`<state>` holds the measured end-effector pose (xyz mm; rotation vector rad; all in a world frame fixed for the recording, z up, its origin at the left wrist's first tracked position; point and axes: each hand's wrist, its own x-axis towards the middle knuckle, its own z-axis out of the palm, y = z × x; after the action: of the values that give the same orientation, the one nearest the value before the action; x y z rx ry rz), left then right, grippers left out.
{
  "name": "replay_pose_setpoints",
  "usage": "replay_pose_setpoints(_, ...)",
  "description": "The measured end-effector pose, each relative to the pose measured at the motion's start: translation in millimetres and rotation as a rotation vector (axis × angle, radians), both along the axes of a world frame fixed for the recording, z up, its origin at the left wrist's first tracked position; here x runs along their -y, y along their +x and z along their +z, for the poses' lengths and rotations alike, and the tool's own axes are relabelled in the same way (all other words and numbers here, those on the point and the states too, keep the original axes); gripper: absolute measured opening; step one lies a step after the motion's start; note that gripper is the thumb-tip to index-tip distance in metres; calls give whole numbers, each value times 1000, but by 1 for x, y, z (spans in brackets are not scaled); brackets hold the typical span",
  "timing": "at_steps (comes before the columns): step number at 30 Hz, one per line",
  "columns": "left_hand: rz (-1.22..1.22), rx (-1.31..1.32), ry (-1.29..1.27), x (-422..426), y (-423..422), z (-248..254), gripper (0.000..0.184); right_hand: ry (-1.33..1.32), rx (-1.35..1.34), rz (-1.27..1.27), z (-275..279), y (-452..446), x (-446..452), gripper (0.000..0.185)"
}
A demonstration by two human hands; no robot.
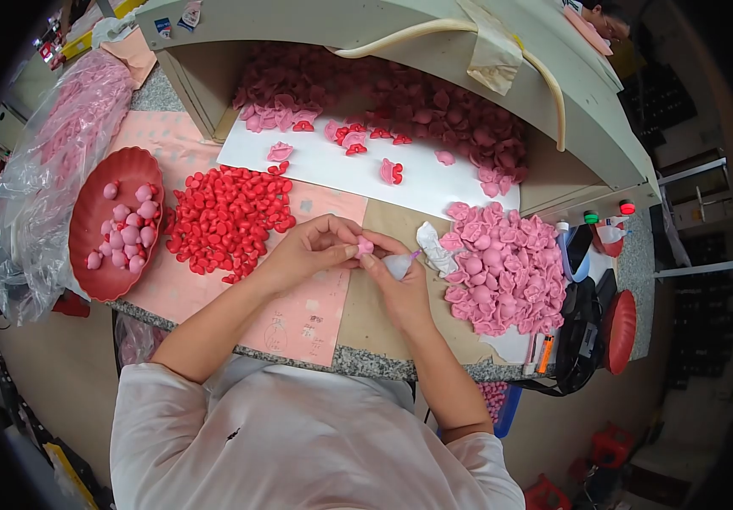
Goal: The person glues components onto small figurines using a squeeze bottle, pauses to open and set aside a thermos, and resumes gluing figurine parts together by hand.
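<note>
My left hand [311, 252] pinches a small pink plastic piece [365, 247] between thumb and fingers over the middle of the table. Close against it, my right hand [402, 293] has its thumb at the same piece and also holds a small translucent squeeze bottle [398, 266] with a purple tip. A heap of red plastic pieces [229, 223] lies left of my left hand. To the right of my right hand is a heap of pink plastic pieces [502, 268], with a crumpled white tissue [437, 246] at its near side.
A red scalloped tray [94, 217] at left holds pink balls with red parts. Behind, a grey hood [366, 25] covers more pink pieces [460, 119] on white paper. At right lie an orange lighter [545, 354], a black bag [583, 327] and another red tray [621, 331].
</note>
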<state>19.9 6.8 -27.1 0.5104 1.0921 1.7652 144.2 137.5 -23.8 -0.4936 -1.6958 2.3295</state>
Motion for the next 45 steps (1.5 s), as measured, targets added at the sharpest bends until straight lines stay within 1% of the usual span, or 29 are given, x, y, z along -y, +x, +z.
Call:
replay_pose_setpoints(1, 1, -3, 1, -2, 1, -3, 13, -3, -28, -20, 2, 0, 1, 30)
replay_pose_setpoints(3, -9, -264, 125, -4, 4, -8, 24, -8, -59, -46, 1, -1, 1, 29)
replay_pose_setpoints(4, -14, -266, 126, -5, 5, -7, 24, 29, -89, -52, -4, 0, -1, 26)
replay_pose_setpoints(5, -2, -221, 125, -5, 6, -7, 29, 65, -119, -59, -6, 0, -2, 23)
replay_pose_setpoints(6, 10, -176, 124, -5, 6, -6, 34, 64, -119, -63, -6, 1, -3, 23)
replay_pose_setpoints(7, 7, -177, 122, -4, 6, -6, 34, 61, -127, -37, -4, 2, -3, 23)
replay_pose_setpoints(9, 7, -307, 112, -2, 6, -5, 36, 55, -137, -16, -5, 2, -4, 23)
replay_pose_setpoints(10, 2, -308, 109, -1, 9, -3, 36, 65, -158, -10, -6, 2, -5, 21)
replay_pose_setpoints(12, 41, -402, 63, -1, 17, 3, 35, 76, -178, -11, -5, 3, -5, 19)
replay_pose_setpoints(14, 52, -437, 78, -1, 16, 2, 34, 143, -182, -2, -3, 3, -3, 16)
replay_pose_setpoints(18, 76, -498, 65, 0, 16, 3, 32, 169, -181, -1, -1, 3, -3, 16)
replay_pose_setpoints(23, 83, -481, 56, -1, 16, 0, 30, 273, -183, -60, -9, 2, -1, 13)
replay_pose_setpoints(26, 83, -473, 79, -5, 19, -1, 30, 298, -142, -116, 0, 3, 2, 13)
replay_pose_setpoints(27, 98, -460, 89, -3, 17, 0, 32, 287, -163, -85, 2, 1, 2, 13)
replay_pose_setpoints(29, 94, -477, 29, 0, 15, 4, 27, 483, -117, -70, 6, 0, -2, 12)
replay_pose_setpoints(31, 106, -784, -86, 7, 11, 19, 27, 430, -130, -35, 16, -4, -3, 16)
replay_pose_setpoints(33, 198, -1167, -136, 14, 1, 17, 31, 154, 21, -22, 20, 1, -3, 25)
replay_pose_setpoints(34, 296, -1309, -88, 24, -6, 26, 31, 150, 2, 3, 22, 1, -1, 25)
replay_pose_setpoints(36, 500, -1326, -317, 60, -20, 47, 25, 200, 25, -137, 26, 4, -2, 30)
replay_pose_setpoints(38, 757, -1376, -571, 106, -46, 55, 26, 200, 55, -116, 27, 6, -9, 30)
replay_pose_setpoints(39, 856, -1262, -682, 132, -58, 58, 26, 211, 90, -104, 27, 10, -12, 30)
replay_pose_setpoints(40, 948, -1363, -786, 158, -70, 62, 27, 207, 94, -125, 20, 11, -13, 30)
replay_pose_setpoints(41, 978, -1323, -1006, 172, -70, 76, 28, 273, 58, -154, 9, 7, -14, 29)
replay_pose_setpoints(42, 1036, -1570, -1030, 207, -95, 55, 28, 342, 24, -184, 4, 6, -14, 29)
replay_pose_setpoints(43, 1026, -1472, -1128, 227, -105, 49, 29, 346, 31, -207, 5, 6, -13, 29)
replay_pose_setpoints(44, 1013, -1371, -1224, 238, -112, 44, 30, 421, 28, -223, 6, 5, -11, 30)
replay_pose_setpoints(45, 1004, -1355, -1264, 241, -114, 44, 32, 497, 26, -238, 8, 4, -9, 32)
